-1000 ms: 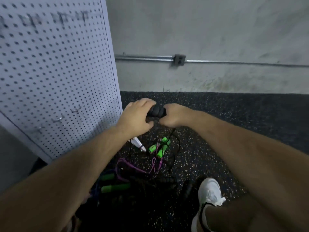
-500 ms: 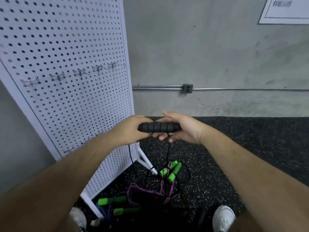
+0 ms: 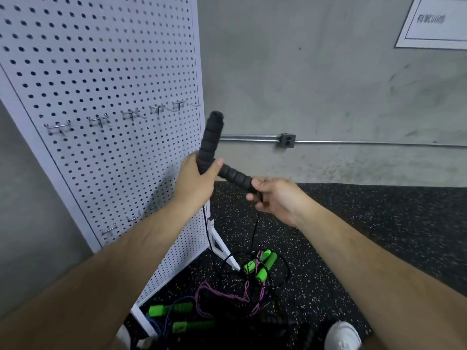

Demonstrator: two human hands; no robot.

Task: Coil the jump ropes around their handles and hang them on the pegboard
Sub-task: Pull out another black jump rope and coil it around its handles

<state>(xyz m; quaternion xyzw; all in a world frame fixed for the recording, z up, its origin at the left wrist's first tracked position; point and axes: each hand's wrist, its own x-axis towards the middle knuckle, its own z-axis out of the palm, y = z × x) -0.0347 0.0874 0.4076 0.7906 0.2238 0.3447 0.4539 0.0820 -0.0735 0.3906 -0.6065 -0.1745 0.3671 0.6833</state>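
Gripping one upright black handle (image 3: 209,142) in left hand (image 3: 195,181), fingers wrapped. Pinching second black handle (image 3: 235,176) in right hand (image 3: 275,198) beside pegboard (image 3: 101,72).

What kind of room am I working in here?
Probably a gym or its equipment storage corner: speckled rubber floor, bare concrete wall, a white pegboard with hooks, and jump ropes piled on the floor.

A white framed sign (image 3: 434,24) hangs on the concrete wall (image 3: 316,72) at the upper right. It carries one short line of dark characters, which look like Chinese script but are too blurred to read. No other writing, brand, label or number can be made out anywhere else.
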